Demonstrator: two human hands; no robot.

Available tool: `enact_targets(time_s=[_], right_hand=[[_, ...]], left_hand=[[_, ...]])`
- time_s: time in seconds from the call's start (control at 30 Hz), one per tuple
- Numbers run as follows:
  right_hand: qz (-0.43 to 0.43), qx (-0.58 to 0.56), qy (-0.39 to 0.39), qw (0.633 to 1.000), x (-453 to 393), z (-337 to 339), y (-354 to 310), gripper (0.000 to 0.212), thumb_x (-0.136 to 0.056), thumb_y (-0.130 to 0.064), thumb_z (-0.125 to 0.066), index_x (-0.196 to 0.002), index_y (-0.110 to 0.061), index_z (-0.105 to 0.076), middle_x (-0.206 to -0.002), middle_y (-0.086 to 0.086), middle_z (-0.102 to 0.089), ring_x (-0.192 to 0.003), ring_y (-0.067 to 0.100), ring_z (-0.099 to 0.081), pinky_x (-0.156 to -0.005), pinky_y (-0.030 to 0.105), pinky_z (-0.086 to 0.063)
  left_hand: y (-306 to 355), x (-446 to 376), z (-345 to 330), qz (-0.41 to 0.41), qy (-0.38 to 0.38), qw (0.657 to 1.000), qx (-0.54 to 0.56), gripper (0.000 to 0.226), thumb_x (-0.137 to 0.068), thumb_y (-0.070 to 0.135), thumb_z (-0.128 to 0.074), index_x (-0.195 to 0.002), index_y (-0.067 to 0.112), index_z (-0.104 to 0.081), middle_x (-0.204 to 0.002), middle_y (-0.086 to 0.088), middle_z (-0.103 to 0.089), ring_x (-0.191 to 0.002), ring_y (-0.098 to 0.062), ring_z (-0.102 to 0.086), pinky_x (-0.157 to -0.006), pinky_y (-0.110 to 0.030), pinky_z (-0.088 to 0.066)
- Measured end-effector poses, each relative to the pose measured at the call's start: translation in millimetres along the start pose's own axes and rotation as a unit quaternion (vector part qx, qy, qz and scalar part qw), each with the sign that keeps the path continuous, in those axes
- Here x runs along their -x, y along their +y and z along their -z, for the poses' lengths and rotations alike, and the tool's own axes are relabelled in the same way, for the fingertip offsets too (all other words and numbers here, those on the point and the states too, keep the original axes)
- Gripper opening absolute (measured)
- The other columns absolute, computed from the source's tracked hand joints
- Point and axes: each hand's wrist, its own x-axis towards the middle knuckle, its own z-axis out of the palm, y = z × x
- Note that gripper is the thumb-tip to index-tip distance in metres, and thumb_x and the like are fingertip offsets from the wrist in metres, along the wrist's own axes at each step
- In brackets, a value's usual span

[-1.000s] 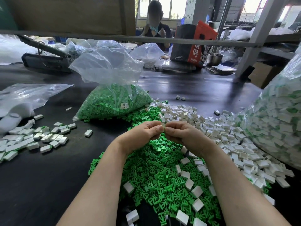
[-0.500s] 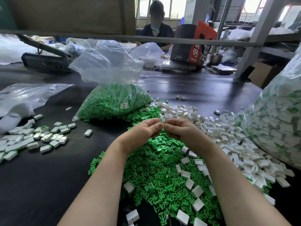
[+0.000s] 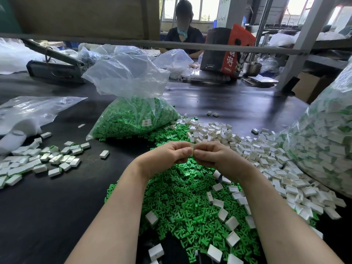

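Note:
My left hand and my right hand meet fingertip to fingertip above a heap of small green plastic inserts. Between the fingertips they pinch a small white shell piece; only a sliver of it shows. Loose white rectangular shells spread to the right and behind the hands. A group of assembled white-and-green pieces lies on the left of the black table.
An open clear bag of green inserts stands behind the hands. A large bag of finished pieces fills the right edge. A flat clear bag lies far left. Another person sits across the table beside a red-black box.
Both hands stay pressed together over the green heap; the fingers shifted only slightly. The person across the table lowered their hands.

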Motion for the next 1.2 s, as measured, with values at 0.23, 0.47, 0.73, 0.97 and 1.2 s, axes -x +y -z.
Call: enact_targets(time_s=[0.23,0.47,0.73,0.97,1.2], right_hand=[[-0.004,0.008,0.012,1.0,0,0,4,0.029,-0.098,-0.007,-0.051,-0.108,0.02,-0.053,-0.068,-0.007,-0.048,-0.06,-0.002,-0.046,-0.059,0.01,-0.043],[-0.006,0.014,0.022,1.0,0,-4,0,0.014,-0.099,-0.006,-0.05,-0.099,0.004,-0.06,-0.06,-0.018,-0.051,-0.056,-0.006,-0.048,-0.056,0.008,-0.042],[-0.009,0.043,0.047,0.998,-2,-8,-6,0.023,-0.1,-0.01,-0.05,-0.095,0.011,-0.057,-0.067,-0.001,-0.045,-0.06,0.007,-0.04,-0.058,0.016,-0.034],[0.002,0.013,0.057,0.998,1,-7,-12,0.027,-0.099,-0.006,-0.049,-0.073,-0.011,-0.056,-0.059,-0.007,-0.048,-0.054,0.004,-0.042,-0.055,0.013,-0.036],[0.014,-0.058,0.173,0.983,12,21,-4,0.016,-0.095,-0.007,-0.051,-0.087,0.004,-0.059,-0.061,-0.004,-0.053,-0.056,0.008,-0.045,-0.053,0.012,-0.04]], left_hand=[[-4,-1,0,0.0,0.001,1.0,-0.002,0.044,-0.102,0.021,-0.047,-0.075,0.047,-0.07,-0.07,0.02,-0.052,-0.069,0.002,-0.047,-0.067,-0.009,-0.04],[-7,-4,-1,0.009,0.032,0.999,0.002,0.023,-0.095,0.031,-0.053,-0.079,0.036,-0.068,-0.083,0.004,-0.05,-0.086,-0.014,-0.046,-0.093,-0.035,-0.043],[-8,-4,4,0.013,0.059,0.998,-0.011,0.023,-0.102,0.023,-0.049,-0.081,0.02,-0.057,-0.074,0.002,-0.046,-0.077,-0.016,-0.04,-0.083,-0.035,-0.034],[-6,-7,2,-0.003,0.057,0.998,-0.017,0.028,-0.102,0.025,-0.047,-0.076,0.016,-0.053,-0.067,0.005,-0.046,-0.069,-0.014,-0.039,-0.074,-0.029,-0.032],[-12,6,23,-0.002,0.111,0.993,0.04,0.028,-0.101,0.027,-0.047,-0.077,0.015,-0.053,-0.069,0.002,-0.049,-0.07,-0.014,-0.045,-0.078,-0.021,-0.039]])
